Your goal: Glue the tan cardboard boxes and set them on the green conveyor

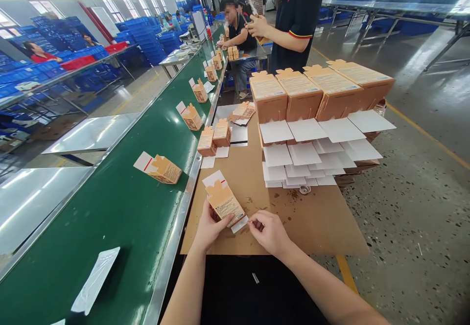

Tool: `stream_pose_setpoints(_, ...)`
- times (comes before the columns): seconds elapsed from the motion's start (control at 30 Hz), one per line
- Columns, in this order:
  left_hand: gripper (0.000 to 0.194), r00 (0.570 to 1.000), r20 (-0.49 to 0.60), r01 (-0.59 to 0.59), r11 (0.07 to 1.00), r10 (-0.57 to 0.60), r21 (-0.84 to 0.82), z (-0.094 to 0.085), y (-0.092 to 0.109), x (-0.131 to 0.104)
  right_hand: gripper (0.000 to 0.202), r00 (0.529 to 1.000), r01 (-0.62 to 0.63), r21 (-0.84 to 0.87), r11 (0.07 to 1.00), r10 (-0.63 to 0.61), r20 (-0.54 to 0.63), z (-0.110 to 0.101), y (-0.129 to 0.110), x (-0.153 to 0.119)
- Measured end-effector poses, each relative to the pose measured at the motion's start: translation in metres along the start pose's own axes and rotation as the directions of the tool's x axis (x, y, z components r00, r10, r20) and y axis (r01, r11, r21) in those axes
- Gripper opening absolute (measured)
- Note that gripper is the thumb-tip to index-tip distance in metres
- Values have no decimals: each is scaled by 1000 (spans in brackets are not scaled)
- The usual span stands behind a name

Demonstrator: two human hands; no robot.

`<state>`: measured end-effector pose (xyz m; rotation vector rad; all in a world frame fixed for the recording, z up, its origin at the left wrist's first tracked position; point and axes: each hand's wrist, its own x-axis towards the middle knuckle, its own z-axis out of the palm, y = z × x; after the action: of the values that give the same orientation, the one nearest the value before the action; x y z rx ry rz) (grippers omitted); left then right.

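Observation:
An orange-brown printed carton [226,201] with a white top flap and a white bottom flap is in my left hand [210,226]. The thumb lies across its printed face and the fingers go behind it. The carton tilts over the brown cardboard work surface [293,234]. At its lower right corner, beside the white bottom flap, my right hand [269,232] is closed in a pinch. What its fingertips hold, if anything, is too small to make out. Two upright cartons [206,142] stand just beyond, with flat cartons [243,113] lying behind them.
To the left runs a green conveyor belt [125,217] carrying several open cartons [167,169] and a white packet [96,280]. A tall stack of cartons [304,97] with white flaps rises at the right. Co-workers [299,21] stand and sit farther along the belt.

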<state>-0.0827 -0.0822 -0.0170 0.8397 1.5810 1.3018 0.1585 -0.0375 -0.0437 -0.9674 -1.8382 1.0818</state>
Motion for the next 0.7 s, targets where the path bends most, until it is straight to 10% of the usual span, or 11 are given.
stream_pose_setpoints(0.4, 76, 981, -68, -164, 961, 184, 224, 14, -25, -43, 32, 979, -25, -11, 1000, 23, -202, -80, -9, -20)
stream_pose_setpoints(0.7, 67, 979, -70, -165, 942, 193, 291, 24, -20, -39, 35, 980, -57, -8, 998, 55, -194, -87, -24, -28)
